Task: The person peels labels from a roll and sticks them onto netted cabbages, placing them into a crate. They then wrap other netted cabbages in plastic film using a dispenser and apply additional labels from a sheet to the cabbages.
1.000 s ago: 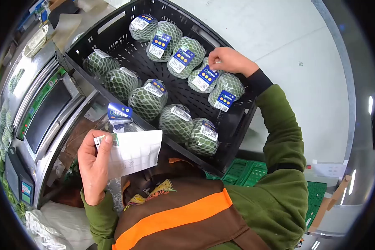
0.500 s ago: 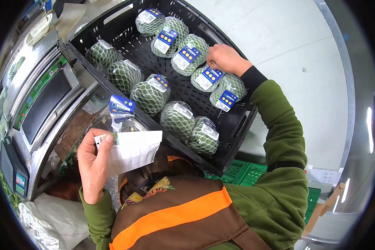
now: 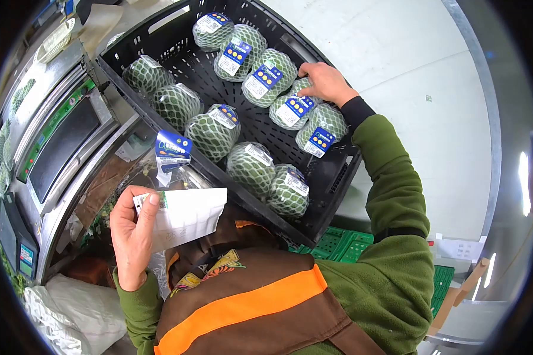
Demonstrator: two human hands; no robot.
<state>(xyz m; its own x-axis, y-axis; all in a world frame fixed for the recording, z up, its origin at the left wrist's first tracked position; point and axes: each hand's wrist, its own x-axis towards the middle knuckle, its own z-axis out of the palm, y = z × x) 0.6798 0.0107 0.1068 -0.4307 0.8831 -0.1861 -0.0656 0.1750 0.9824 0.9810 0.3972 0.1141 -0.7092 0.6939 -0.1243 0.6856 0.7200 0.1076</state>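
My left hand pinches a folded white strip of label paper between thumb and fingers. My right hand is over the right side of the black crate. Its thumb touches the top of a net-wrapped green produce pack with a blue and white label; thumb and forefinger are apart, the other fingers partly hidden. Beside it sit another labelled pack and a further pack. All are rounded, in white foam netting under clear film. Several more packs line the crate's near side.
A blue printed label hangs at the crate's near left edge. To the left stand a metal machine with a dark panel and a device with a small screen. Green crates lie below; a white bag is bottom left.
My right hand's thumb and forefinger have spread from a closed pinch, the thumb now on the pack's label edge. My left hand keeps its hold on the paper strip.
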